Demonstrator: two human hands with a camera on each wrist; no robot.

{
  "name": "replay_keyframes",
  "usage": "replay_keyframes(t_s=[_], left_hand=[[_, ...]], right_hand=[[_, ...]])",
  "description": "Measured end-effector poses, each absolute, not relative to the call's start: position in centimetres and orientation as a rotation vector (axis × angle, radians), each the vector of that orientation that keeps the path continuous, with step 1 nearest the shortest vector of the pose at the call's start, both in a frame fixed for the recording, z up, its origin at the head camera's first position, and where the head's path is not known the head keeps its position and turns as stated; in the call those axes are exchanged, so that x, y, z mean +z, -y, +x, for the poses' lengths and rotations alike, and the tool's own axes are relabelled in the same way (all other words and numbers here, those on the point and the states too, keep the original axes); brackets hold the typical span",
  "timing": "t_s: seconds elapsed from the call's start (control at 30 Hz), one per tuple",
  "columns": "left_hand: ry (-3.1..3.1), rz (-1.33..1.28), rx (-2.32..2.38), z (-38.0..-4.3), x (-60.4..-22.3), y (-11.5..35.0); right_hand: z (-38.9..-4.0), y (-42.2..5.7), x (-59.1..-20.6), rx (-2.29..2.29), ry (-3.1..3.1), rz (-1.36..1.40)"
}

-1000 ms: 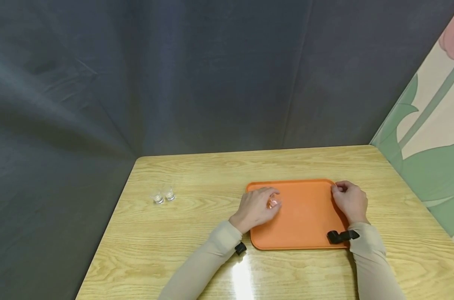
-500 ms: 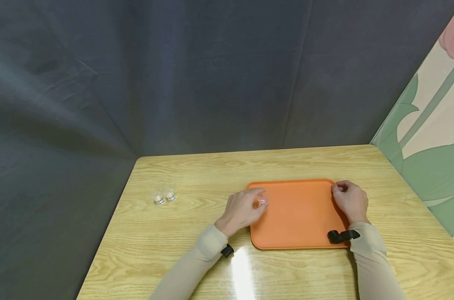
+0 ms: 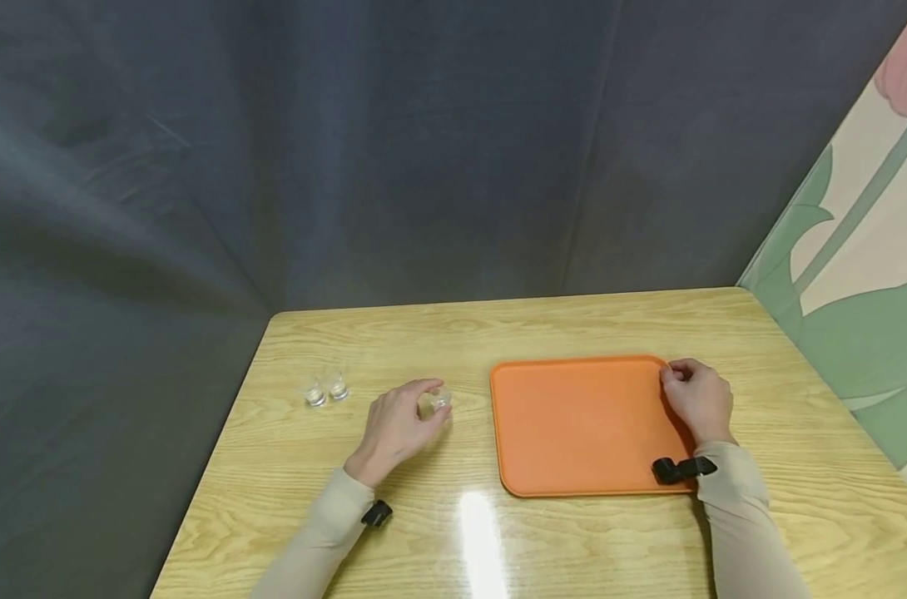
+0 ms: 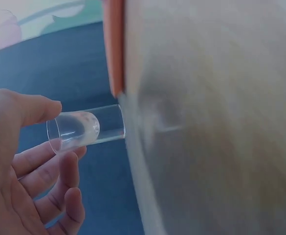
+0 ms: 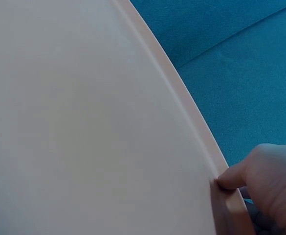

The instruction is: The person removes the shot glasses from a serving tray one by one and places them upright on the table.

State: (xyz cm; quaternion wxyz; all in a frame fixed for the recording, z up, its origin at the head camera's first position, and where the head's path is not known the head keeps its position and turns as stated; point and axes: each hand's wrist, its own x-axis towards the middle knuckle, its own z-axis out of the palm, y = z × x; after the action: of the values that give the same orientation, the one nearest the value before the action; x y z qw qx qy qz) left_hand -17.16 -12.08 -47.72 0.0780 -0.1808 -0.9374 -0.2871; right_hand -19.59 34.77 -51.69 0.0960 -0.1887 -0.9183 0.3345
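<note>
My left hand (image 3: 398,427) pinches a small clear shot glass (image 4: 86,128) by its rim, thumb on one side and fingers on the other. In the head view the glass is over the bare wood between the tray and the other glasses; whether its base touches the table I cannot tell. An orange tray (image 3: 588,428) lies flat at the right, with nothing on its surface. My right hand (image 3: 701,401) grips the tray's far right rim, the thumb on the inside edge in the right wrist view; the fingers below are partly hidden.
Two clear shot glasses stand close together at the table's left: a nearer glass (image 3: 314,394) and a farther glass (image 3: 339,387). A dark curtain (image 3: 423,166) hangs behind the wooden table (image 3: 394,341). A patterned wall (image 3: 873,274) borders the right side.
My left hand has carried the shot glass leftward from above the tray to over the bare wood. The right hand and the tray have stayed in place.
</note>
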Motion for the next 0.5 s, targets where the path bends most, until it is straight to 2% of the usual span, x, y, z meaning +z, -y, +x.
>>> replay_keyframes(t_s=[0.5], left_hand=[[2.830,-0.171,-0.823,-16.1,-47.4,21.5]], right_hand=[[-19.8,-34.8,-51.7,0.983,2.718,-0.552]])
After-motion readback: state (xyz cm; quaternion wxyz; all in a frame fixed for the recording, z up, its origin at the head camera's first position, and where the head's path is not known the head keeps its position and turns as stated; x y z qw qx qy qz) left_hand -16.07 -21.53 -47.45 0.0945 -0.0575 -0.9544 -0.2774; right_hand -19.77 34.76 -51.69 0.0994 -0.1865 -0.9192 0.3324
